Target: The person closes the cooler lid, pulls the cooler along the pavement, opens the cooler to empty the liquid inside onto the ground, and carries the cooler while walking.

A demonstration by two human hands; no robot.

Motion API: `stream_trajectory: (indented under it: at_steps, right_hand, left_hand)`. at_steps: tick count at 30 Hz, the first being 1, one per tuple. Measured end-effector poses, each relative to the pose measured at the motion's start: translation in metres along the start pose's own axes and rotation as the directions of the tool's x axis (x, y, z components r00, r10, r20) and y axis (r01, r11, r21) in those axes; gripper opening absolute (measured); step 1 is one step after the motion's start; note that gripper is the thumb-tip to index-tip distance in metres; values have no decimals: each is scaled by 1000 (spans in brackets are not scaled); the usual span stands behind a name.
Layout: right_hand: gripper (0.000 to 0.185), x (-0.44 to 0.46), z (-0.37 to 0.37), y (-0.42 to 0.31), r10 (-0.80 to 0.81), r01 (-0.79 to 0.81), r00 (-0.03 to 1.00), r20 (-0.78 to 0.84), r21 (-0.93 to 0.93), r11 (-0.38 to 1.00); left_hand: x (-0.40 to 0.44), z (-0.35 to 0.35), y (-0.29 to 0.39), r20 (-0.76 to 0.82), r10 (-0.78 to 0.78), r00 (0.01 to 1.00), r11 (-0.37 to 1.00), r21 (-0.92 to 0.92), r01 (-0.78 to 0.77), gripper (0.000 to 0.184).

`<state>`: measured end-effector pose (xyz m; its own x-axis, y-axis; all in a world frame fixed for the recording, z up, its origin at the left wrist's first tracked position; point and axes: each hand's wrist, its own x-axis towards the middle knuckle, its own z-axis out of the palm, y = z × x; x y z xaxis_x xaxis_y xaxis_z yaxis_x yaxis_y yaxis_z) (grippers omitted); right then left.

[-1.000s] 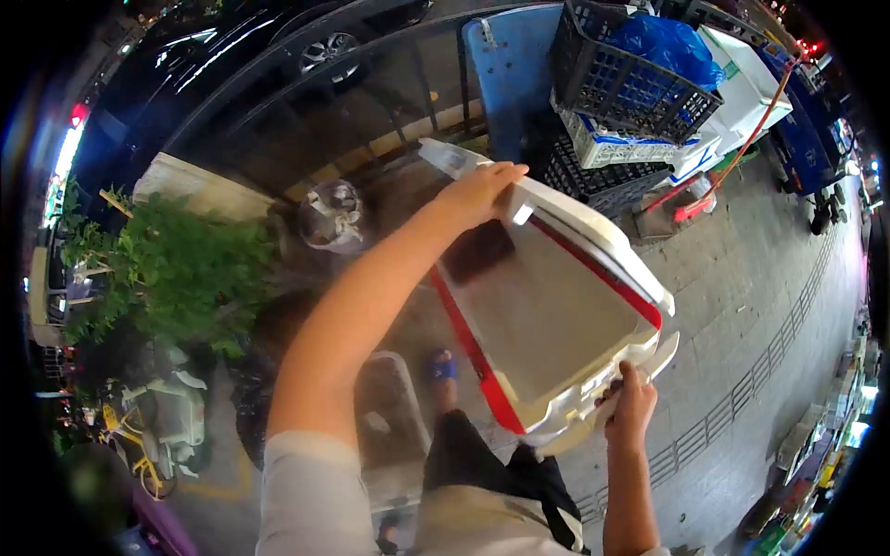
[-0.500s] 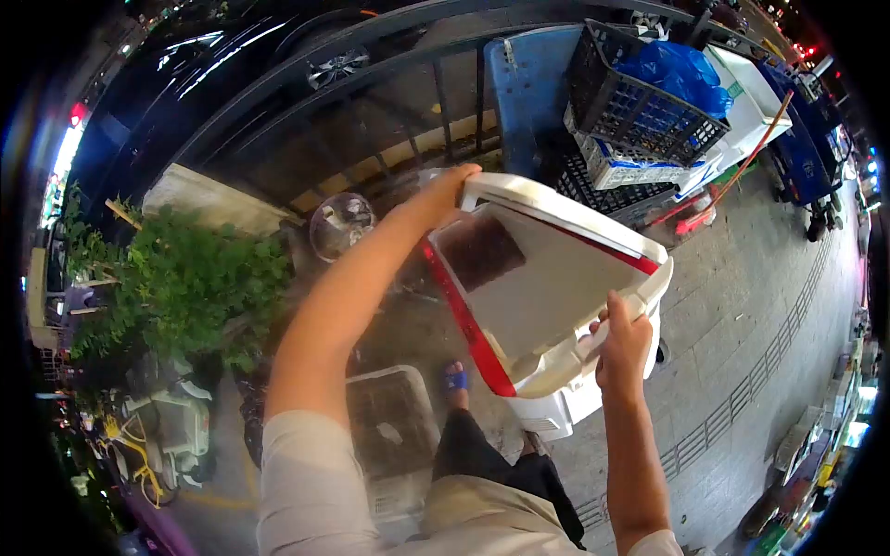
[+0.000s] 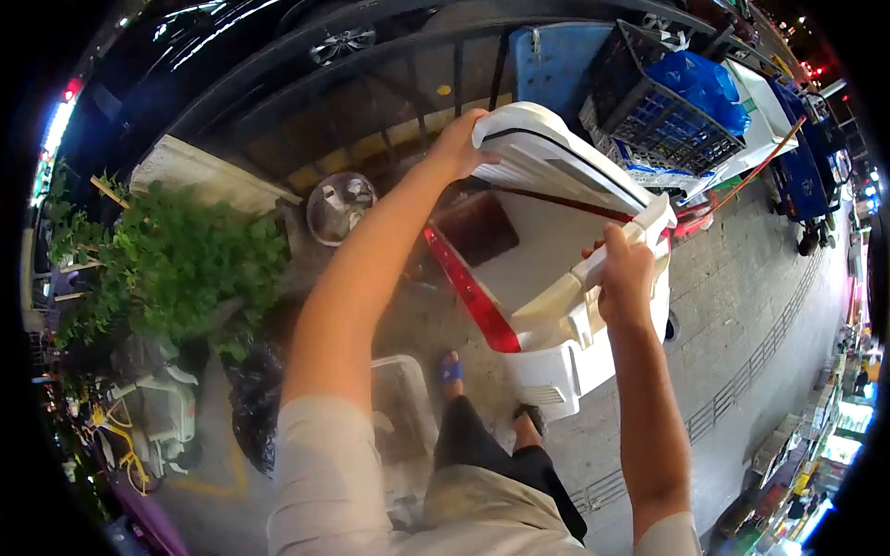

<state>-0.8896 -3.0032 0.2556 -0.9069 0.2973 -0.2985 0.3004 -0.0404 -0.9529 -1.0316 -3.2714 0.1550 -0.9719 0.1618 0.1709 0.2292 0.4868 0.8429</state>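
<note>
A large white cooler box (image 3: 575, 366) with a red band round its rim stands in front of me, and a dark reddish patch shows inside it. Its white lid (image 3: 565, 153) is tilted up along the far side. My left hand (image 3: 462, 145) grips the lid's upper left corner, fingers wrapped over the edge. My right hand (image 3: 623, 269) is closed round the pale handle bar (image 3: 593, 264) at the near right rim of the box.
Black crates (image 3: 649, 111) with a blue bag (image 3: 700, 83) stand by a metal fence at the back right. A round bin (image 3: 341, 208) and a leafy plant (image 3: 185, 259) are left. A shallow pale tray (image 3: 403, 408) lies near my feet.
The lid has swung up from the box, with my left hand rising on its corner. My right hand has moved up with the handle bar, and more of the box's front shows.
</note>
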Motion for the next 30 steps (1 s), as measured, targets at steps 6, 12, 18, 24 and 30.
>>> stream_trajectory:
  at_steps: [6, 12, 18, 24, 30]
  right_hand:
    - [28, 24, 35, -11, 7, -7, 1000, -12, -21, 1000]
    - [31, 30, 71, -14, -9, 13, 1000, 30, -122, 992]
    - [33, 37, 82, -2, 7, -15, 1000, -25, -350, 937]
    - [35, 40, 81, 5, -62, 45, 997, -45, -315, 948]
    - [37, 53, 98, 0, -80, 72, 997, -6, -355, 932]
  left_hand:
    - [-9, 3, -9, -107, -296, 949, 947, 98, 306, 113]
    - [2, -14, -5, -103, -380, 919, 923, 16, 383, 110]
    - [40, -11, -21, -172, -172, 970, 969, 148, 198, 102]
    - [51, -12, -34, -43, -178, 983, 978, 105, 181, 107]
    - [21, -28, -15, -77, -306, 949, 935, 161, 315, 104]
